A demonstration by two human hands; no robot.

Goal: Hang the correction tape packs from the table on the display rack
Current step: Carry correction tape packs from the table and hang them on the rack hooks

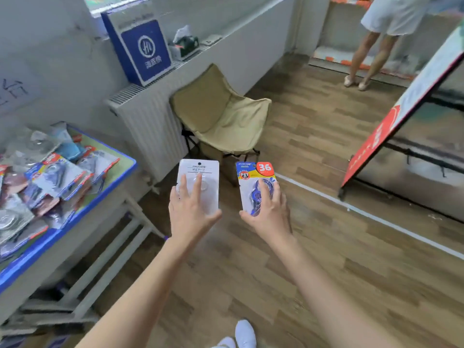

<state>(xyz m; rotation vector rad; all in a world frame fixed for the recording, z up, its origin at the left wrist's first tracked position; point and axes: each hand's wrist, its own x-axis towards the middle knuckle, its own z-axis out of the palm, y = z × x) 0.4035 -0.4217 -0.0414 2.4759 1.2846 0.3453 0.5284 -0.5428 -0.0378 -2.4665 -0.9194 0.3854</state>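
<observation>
At the bottom edge we see two white shoes (244,334), both cut off. Above them, over the floor, we count two packs, one per hand. The left hand (190,214) spreads its fingers across the white pack (200,169), thumb at the lower corner, hiding most of the blister. The right hand (270,214) grips the blue-and-yellow pack (251,172), fingers close together. To the left, the table (105,193) carries a blurred heap of packs (57,177), too jumbled to count. Farther off stands one folding chair (221,114). The display rack (376,139) runs out of frame on the right. Beyond, we see one person's legs (369,54).
</observation>
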